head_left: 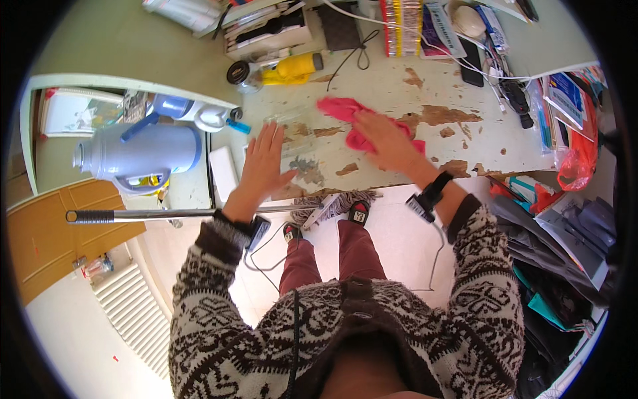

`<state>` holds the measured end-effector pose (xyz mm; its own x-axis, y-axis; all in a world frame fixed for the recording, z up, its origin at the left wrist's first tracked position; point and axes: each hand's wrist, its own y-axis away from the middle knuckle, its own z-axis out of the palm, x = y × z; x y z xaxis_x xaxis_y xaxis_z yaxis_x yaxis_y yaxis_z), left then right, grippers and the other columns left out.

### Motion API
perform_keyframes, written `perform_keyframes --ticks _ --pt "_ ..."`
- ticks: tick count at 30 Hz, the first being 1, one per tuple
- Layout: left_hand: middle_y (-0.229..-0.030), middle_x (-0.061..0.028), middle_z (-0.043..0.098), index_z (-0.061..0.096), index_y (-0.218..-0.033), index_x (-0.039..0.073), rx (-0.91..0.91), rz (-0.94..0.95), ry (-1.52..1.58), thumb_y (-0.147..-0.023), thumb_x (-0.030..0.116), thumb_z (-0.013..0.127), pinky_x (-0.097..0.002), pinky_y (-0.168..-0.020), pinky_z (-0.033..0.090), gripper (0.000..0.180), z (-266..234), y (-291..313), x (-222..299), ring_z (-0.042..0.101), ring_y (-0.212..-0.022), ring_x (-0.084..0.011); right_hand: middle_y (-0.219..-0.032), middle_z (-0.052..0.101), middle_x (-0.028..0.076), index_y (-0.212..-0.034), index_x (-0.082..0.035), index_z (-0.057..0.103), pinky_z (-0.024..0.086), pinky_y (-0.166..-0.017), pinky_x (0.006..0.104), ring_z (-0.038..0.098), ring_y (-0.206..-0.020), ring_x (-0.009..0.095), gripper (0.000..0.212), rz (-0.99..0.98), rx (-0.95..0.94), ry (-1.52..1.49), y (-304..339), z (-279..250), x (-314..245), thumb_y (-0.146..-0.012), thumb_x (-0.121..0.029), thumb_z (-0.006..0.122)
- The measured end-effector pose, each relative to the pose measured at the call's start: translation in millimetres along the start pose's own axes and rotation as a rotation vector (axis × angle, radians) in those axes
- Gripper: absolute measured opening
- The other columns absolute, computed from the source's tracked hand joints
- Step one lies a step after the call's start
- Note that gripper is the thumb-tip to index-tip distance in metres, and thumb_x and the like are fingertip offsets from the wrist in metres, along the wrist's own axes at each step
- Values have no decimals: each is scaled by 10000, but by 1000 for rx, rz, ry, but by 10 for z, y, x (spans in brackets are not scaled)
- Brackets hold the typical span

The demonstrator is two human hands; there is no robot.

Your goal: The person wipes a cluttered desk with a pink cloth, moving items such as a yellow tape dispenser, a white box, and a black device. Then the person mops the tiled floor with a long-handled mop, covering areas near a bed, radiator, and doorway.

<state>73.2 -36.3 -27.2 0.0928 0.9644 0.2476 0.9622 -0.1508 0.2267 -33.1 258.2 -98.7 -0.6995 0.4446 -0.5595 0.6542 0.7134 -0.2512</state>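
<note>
A bright pink cloth (340,108) lies bunched on the worn, pale tabletop (382,80), whose paint has peeled off in brown patches. My right hand (391,143) presses on this cloth from above, slightly blurred, and covers its middle part. My left hand (261,163) is flat over the near left part of the tabletop, fingers stretched and thumb out, holding nothing. Just left of it lie a white flat box (224,173) and a small blue object (238,126).
At the left a blue thermos flask (143,149) lies near a shelf opening. Along the back are yellow bottles (296,65), a box of odds and ends (269,33), a black phone (471,63) and cables. A metal mop handle (166,214) crosses in front of the table.
</note>
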Motion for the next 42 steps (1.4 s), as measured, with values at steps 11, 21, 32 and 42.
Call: perform_keyframes --ticks 11,21,32,42 --pt "-1444 -250 261 148 -1479 75 -178 131 66 -592 342 811 -451 -1110 240 1139 62 -564 -313 265 -1340 -385 -1343 454 227 -1257 46 494 321 -1068 430 430 -1236 388 596 173 133 134 -284 612 -217 -706 -143 617" --pt "-1376 -273 369 196 -1464 37 91 230 360 -614 355 786 -425 -1084 288 1082 -285 -956 -81 335 -1288 -410 -1339 464 203 -1221 42 515 287 -1083 462 401 -1265 357 569 344 233 184 -329 676 -472 -693 -140 622" --pt "-1360 -326 328 225 -1449 32 -62 409 182 -568 379 771 -459 -980 413 1093 491 -1648 1447 339 -1260 -465 -1215 542 200 -1166 -39 569 395 -977 474 492 -1139 393 495 177 -19 -130 275 721 -1176 -691 -172 603" --pt "-1123 -167 609 625 -1088 31 310 80 87 -774 206 628 -405 -899 469 359 -195 -1887 48 574 -1050 -340 -1328 466 216 -1214 51 510 241 -1110 476 381 -1295 335 554 401 249 -5 60 602 -863 -692 -114 590"
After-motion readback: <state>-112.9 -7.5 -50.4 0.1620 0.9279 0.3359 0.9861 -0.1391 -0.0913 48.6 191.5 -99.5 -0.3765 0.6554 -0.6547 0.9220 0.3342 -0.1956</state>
